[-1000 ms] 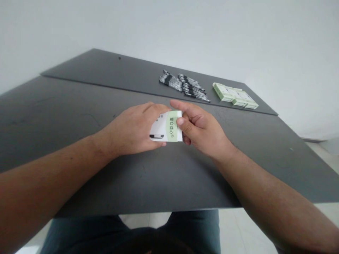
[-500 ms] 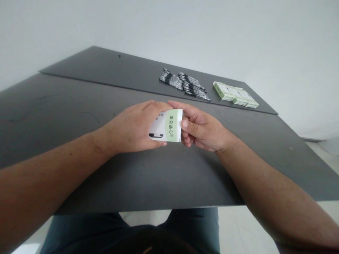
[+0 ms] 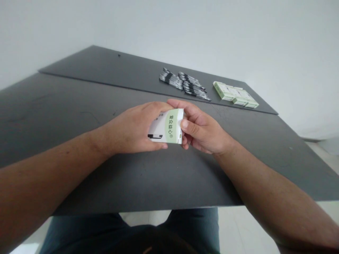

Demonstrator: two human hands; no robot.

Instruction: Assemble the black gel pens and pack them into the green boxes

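The white-and-green printed carton (image 3: 171, 126) is held over the near part of the bench (image 3: 58, 106), clamped by the fingers of the left hand (image 3: 131, 128) and the right hand (image 3: 202, 128). Its position is found little altered from a moment earlier. Bundled black-and-white pens (image 3: 184, 84) and pale green packs (image 3: 235, 94) are laid at the far right.

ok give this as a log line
left hand: white-and-green cardboard box | right hand: same box | beyond: black-and-white pen bundles, pale green boxes | dark grey tabletop
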